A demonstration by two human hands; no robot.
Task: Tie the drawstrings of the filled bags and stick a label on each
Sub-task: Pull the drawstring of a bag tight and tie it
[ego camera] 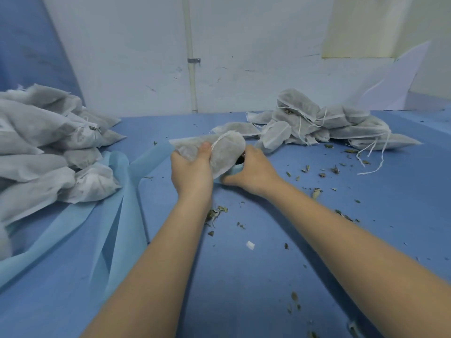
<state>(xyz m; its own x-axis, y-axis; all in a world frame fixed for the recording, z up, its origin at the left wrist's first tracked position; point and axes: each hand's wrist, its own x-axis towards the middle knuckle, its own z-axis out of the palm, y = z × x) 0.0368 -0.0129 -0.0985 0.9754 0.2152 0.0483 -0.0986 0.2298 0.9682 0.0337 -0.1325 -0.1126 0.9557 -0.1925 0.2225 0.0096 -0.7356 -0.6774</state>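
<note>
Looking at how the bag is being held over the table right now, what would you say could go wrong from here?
1. The bag held by the left hand and right hand may spill: loose leaves already litter the blue table.
2. Its drawstring lies loose under the thumb and might slip.
3. Strings trailing from the right pile could snag.

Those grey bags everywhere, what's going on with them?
A person is working through filled drawstring bags at a blue table. The left hand grips one bag, thumb beside its loose string; the right hand rests at the bag's end on a small blue thing. One pile lies left, another pile right with strings trailing. Leaf bits litter the table.
</note>
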